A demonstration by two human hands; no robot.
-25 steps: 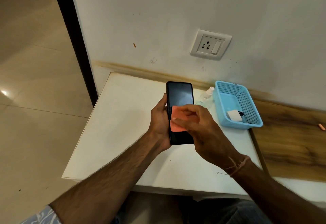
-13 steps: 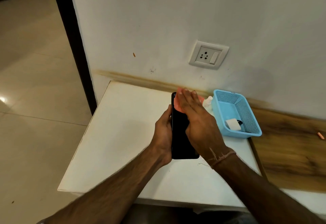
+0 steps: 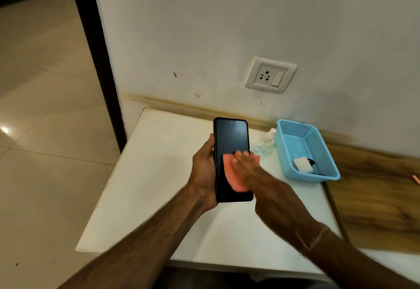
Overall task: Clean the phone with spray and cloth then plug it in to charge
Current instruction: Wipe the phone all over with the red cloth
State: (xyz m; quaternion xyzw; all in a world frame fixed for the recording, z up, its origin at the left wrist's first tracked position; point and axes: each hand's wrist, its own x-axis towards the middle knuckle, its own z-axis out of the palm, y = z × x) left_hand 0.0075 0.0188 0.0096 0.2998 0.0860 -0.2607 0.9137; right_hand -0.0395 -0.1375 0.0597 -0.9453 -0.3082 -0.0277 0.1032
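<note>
**Wiping a slick glass phone held over the table**

The left hand [image 3: 204, 170] wraps around the phone [image 3: 231, 147] from behind, thumb along its left edge and fingers curled to the far side, gripping it by the two long edges and holding it upright above the white table [image 3: 145, 175]. The right hand [image 3: 250, 170] lies flat, fingers pressed together, pushing a small pink cloth [image 3: 234, 179] against the lower half of the screen; the hand is blurred.

The phone is a thin, rigid slab with rounded corners and a dark, glossy glass face that mirrors the room light. I judge it light enough for one hand but slippery, more so if spray dampens it, and breakable if dropped on the hard table or tiled floor. The long edges look like the safest hold, as they leave the screen free for wiping. The cloth is soft and limp and folds under the palm, so it needs flat pressure, not a pinch.

Just beyond the phone, a small clear spray bottle [image 3: 266, 143] with a white cap stands beside a blue plastic basket [image 3: 327, 170] with perforated walls. In the basket lies a white, blocky charger [image 3: 302, 164] with something dark beside it, too small to identify. On the painted wall above is a white socket [image 3: 270, 75] with a switch.
</note>
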